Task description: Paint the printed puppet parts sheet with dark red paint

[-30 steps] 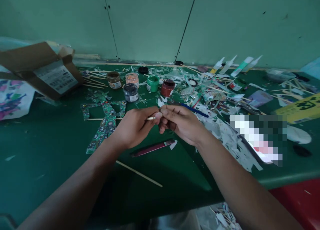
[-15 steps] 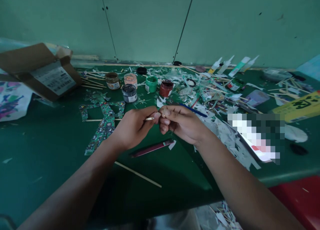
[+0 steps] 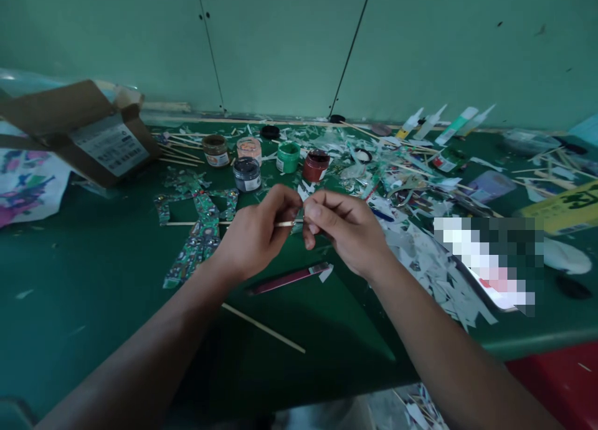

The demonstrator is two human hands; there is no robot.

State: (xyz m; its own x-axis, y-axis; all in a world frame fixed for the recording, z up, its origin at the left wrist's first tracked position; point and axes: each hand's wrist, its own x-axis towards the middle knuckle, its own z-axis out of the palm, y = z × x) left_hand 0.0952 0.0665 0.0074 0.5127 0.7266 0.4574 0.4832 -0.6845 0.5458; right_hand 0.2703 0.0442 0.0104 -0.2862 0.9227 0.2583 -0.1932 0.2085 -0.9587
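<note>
Above the green table (image 3: 84,274), my left hand (image 3: 255,234) and my right hand (image 3: 348,227) meet at their fingertips. Both pinch a short thin wooden stick (image 3: 287,223) that runs level between them. The left thumb and forefinger grip its left part; the right fingers close on its right end. Under the hands lies a maroon pen-like tool (image 3: 289,278). A longer wooden stick (image 3: 264,328) rests on the table nearer to me. A figure cut from green patterned paper (image 3: 199,230) lies left of my left hand, with a stick across it.
Several small paint jars (image 3: 266,156) stand behind the hands. Paper scraps, sticks and glue tubes (image 3: 439,123) litter the right half. A torn cardboard box (image 3: 84,131) sits at the far left, beside a painted sheet (image 3: 23,184). The table's front edge is near me; something red (image 3: 555,371) lies below it.
Both hands have kept hold of the short stick and shifted slightly; the left fingers have lifted and bent more over it. The view has moved a little.
</note>
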